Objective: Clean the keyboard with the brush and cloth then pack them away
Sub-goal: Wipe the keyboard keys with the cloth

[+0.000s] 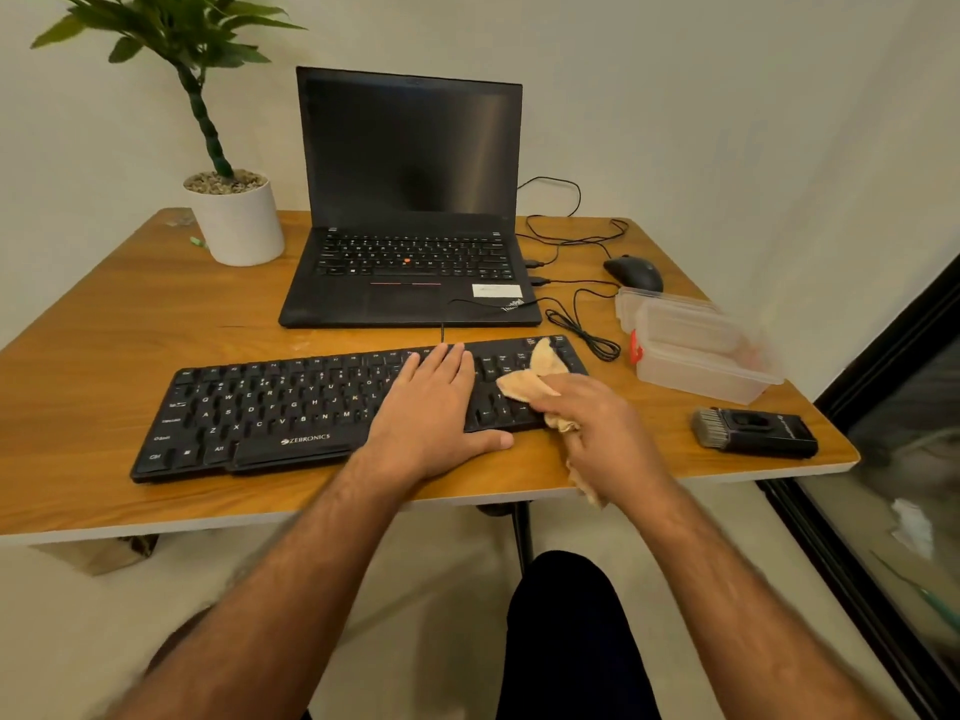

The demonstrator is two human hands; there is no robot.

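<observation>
The flat black keyboard (332, 407) reads ZEBRONICS in white on its front lip; it lies just short of the front edge of the brown wooden desk (104, 324), with bare wood left of it; behind it stands an open black laptop (410, 210) marked ThinkPad. The left hand (431, 402) lies flat, fingers straight, on the keyboard's right half; the right hand (597, 423) grips a crumpled tan cloth (530, 379) over its right end; right of the keyboard rest a black brush (753, 433) and a clear plastic box (701, 350).
</observation>
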